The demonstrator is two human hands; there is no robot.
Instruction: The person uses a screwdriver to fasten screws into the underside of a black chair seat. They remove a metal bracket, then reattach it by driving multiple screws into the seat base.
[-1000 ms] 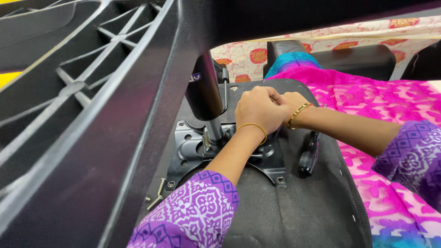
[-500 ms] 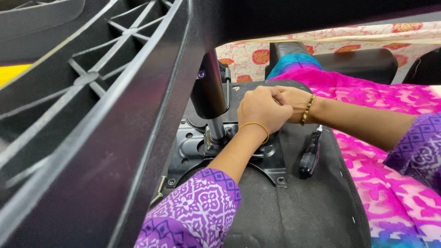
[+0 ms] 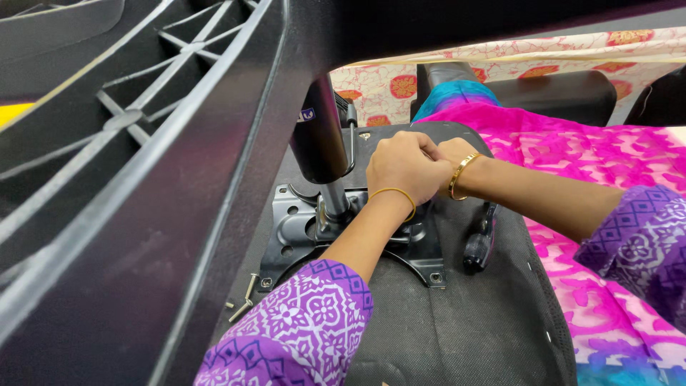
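An upturned black chair seat (image 3: 457, 336) lies in front of me with a black metal mechanism plate (image 3: 293, 221) fixed to its underside. A black gas cylinder (image 3: 319, 139) rises from the plate. My left hand (image 3: 404, 168) and my right hand (image 3: 450, 154) are closed together over the plate's far right corner, fingers curled; what they grip is hidden. Both wrists wear gold bangles. A black-handled screwdriver (image 3: 480, 239) lies on the seat just right of the plate, below my right forearm.
A large black ribbed plastic chair part (image 3: 143, 157) fills the left half of the view, close to the camera. Loose screws (image 3: 246, 294) lie by the plate's near left corner. Pink patterned cloth (image 3: 607, 157) and a black armrest (image 3: 564, 89) sit to the right.
Both hands stay clasped at the same corner of the plate, with only small shifts. The view has drifted slightly, showing more of the cylinder.
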